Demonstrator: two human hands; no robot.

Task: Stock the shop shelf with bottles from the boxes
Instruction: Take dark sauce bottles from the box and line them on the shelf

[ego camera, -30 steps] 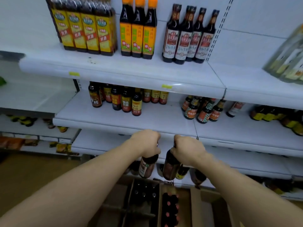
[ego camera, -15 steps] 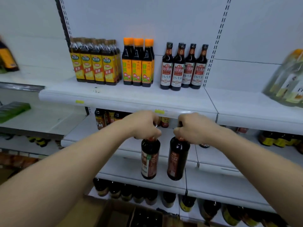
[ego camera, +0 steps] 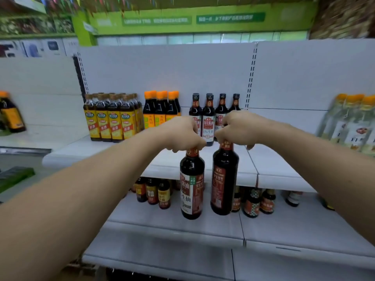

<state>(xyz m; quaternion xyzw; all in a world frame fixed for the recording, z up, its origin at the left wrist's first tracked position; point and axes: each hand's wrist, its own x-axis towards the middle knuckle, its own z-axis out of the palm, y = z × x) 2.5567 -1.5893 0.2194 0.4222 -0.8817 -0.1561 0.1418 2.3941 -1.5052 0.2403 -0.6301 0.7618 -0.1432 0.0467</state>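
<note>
Head view: 2 hands [ego camera: 183, 134] [ego camera: 239, 128] grip 2 bottles [ego camera: 191, 185] [ego camera: 224, 179].

Along the front edge of the top shelf [ego camera: 269, 159] room is left; the back edge is blocked by rows of bottles [ego camera: 113, 120].

One wide-angle camera, worn on the head, faces the shelving squarely and roughly level. It is near enough that the left hand [ego camera: 182, 134] and right hand [ego camera: 239, 128] reach the upper shelf [ego camera: 267, 161] at mid-frame. The blurred top edge seems to take in a green sign [ego camera: 182, 21].
</note>
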